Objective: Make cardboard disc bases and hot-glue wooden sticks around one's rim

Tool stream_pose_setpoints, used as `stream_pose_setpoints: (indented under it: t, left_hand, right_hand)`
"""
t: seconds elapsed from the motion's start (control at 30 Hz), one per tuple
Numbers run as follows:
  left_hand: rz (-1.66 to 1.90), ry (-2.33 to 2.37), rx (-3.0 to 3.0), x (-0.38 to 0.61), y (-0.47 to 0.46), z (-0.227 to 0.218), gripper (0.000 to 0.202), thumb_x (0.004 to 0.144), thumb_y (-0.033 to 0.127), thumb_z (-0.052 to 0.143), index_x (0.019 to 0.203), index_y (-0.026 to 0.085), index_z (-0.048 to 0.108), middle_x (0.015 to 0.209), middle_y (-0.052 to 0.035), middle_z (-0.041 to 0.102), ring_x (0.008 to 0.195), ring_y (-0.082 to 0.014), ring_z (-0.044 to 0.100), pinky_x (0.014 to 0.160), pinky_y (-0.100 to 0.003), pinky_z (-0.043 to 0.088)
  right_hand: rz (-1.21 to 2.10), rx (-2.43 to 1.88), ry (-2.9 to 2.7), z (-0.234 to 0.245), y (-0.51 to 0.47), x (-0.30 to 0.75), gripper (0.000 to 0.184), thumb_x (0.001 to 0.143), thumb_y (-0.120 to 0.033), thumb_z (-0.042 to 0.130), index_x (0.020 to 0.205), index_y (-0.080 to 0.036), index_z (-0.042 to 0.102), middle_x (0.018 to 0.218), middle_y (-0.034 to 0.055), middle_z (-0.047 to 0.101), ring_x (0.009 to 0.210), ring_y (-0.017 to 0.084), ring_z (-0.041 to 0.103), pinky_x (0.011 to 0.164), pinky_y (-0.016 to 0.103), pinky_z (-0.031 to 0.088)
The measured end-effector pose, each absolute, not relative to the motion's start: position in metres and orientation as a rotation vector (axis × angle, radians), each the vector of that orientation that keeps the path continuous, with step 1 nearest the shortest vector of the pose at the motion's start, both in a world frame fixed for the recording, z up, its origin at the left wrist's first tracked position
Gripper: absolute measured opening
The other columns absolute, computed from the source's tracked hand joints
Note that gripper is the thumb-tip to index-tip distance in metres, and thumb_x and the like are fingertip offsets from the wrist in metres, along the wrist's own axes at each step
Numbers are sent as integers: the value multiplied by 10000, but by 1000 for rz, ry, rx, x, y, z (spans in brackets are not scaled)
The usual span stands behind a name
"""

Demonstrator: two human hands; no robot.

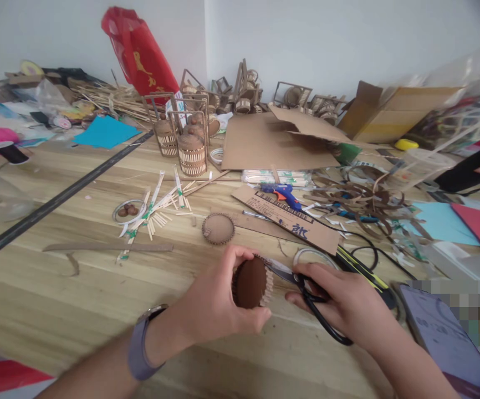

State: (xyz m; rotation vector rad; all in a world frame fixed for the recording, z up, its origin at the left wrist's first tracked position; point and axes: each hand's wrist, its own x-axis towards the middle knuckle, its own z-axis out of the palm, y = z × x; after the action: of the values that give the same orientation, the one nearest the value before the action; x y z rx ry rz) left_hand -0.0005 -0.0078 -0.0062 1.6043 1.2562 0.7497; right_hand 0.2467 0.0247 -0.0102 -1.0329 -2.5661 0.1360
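One wooden bench [111, 293], laid out below with places taken from the blue glue gun [282, 196].

One cardboard sheet [265, 147], flat, beyond the glue gun; one upright basket [192, 158], stick-walled, beyond and to its left.

One printed cardboard strip [281, 219], on the near side of the glue gun.

Two bare hands, yours, nearer you than the glue gun. Left hand [207, 302]: grip clamped on the round cardboard piece, thumb below, fingers above. Right hand [346, 302]: grip closed about the handles of the scissors.

One pair of scissors [305, 288], black-handled, on your side of the glue gun; the blades point at the toothed rim. Whether they touch it, you cannot tell from this view.

One round cardboard piece [250, 284], brown, off the bench in your left hand, nearer you than the glue gun and to its left. The open face is turned toward you, with a fringe of pale tabs along its right side. Handling, as judged: very light, dry, not slippery; fairly stiff around the wall, weak at the tabs, which could bend or tear. Hold by the plain wall, pressing lightly, fingertips clear of the blades.

One shallow round tray [218, 228], cardboard, left of the glue gun and nearer you.

Several brown balls [132, 209], clustered well left of the glue gun.
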Motion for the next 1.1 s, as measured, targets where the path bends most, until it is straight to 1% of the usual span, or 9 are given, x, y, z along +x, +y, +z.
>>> stream_pose_setpoints:
  t: [0.13,0.3,0.5,0.63,0.8,0.87,0.93,1.03,1.1]
  left_hand:
    - [750,1246,1594,-2,-7,-5,668,614,296,769,1197,243,446,1216,-65,586,1119,-277,562,929,-428,475]
    - [774,1208,1599,-3,-6,-6,656,616,263,770,1191,261,453,1200,-38,599,1116,-256,567,920,-403,479]
    - [783,1163,1553,-3,-6,-5,618,624,234,764,1166,261,469,1189,-31,606,1127,-248,563,922,-384,478]
    - [777,1149,1538,-4,-5,-3,630,625,231,767,1177,254,467,1207,-39,598,1146,-252,554,932,-382,473]
    - [792,1147,1564,-6,-5,-4,652,641,244,770,1212,280,456,1231,-20,588,1163,-238,546,950,-366,467]
    - [796,1160,1596,-7,-5,-5,674,641,257,774,1231,277,448,1247,-27,581,1171,-245,542,967,-375,459]
    - [782,1162,1637,-7,-5,-6,706,637,271,779,1256,270,439,1268,-42,570,1176,-259,540,973,-390,458]
    - [723,1148,1714,-6,-7,-5,782,633,284,784,1319,271,409,1318,-55,545,1196,-280,528,993,-414,451]
    - [670,1134,1766,-5,-8,-5,820,635,285,784,1355,265,392,1348,-64,530,1209,-290,521,1021,-428,433]
  right_hand:
    - [21,-990,-2581,-12,24,246,229,943,-411,510,985,-193,570,685,-6,651,500,113,597,466,214,414]
    - [-136,-957,-2598,-14,24,245,220,958,-382,474,905,-191,569,596,-31,597,437,115,561,425,239,359]
    - [-188,-918,-2584,-12,24,242,288,985,-381,410,838,-190,569,544,-30,578,406,123,551,418,262,333]
    - [-169,-935,-2617,-13,23,245,263,980,-381,435,856,-189,566,559,-27,597,419,129,567,426,266,338]
    - [-179,-932,-2583,-16,24,250,222,961,-387,487,895,-194,576,603,-13,642,450,139,600,436,265,356]
    - [-74,-987,-2499,-17,26,251,206,935,-403,541,951,-202,584,635,-14,657,481,134,614,458,242,391]
    - [160,-1120,-2338,-17,26,248,210,888,-412,612,967,-219,584,662,-17,659,525,134,621,496,225,433]
    - [664,-1276,-1942,-13,22,237,235,827,-424,671,897,-235,550,643,-25,625,524,139,592,489,236,459]
    - [1016,-1258,-1673,-9,18,228,269,809,-430,682,886,-239,509,615,-34,605,502,140,580,473,246,475]
